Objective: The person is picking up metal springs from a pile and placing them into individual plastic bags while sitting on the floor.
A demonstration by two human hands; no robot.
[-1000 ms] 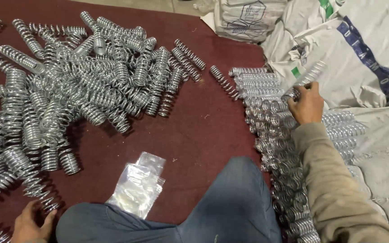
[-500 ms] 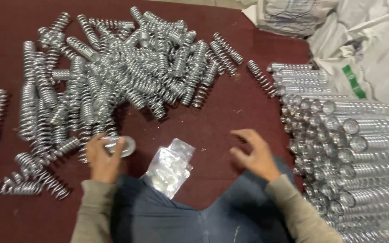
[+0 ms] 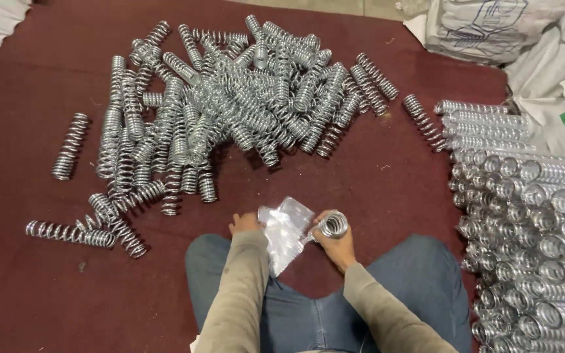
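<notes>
My right hand (image 3: 337, 242) grips a shiny metal coil spring (image 3: 332, 225), seen end-on with its open round end up, just above my right knee. My left hand (image 3: 245, 224) rests on the left edge of a stack of small clear plastic bags (image 3: 284, 230) lying on the dark red cloth between my knees. The spring touches the right edge of the bags. A large loose pile of silver coil springs (image 3: 230, 111) lies ahead of me on the cloth.
At the right, several springs wrapped in clear plastic (image 3: 531, 222) are stacked in rows. White woven sacks (image 3: 492, 29) lie at the upper right. A lone spring (image 3: 70, 147) lies at the far left, others (image 3: 86, 232) near my left knee. My legs in blue jeans (image 3: 322, 307) fill the bottom.
The spring has passed from my left hand to my right. Both hands have come together at the plastic bags. A second ago my right hand was out at the wrapped springs on the right.
</notes>
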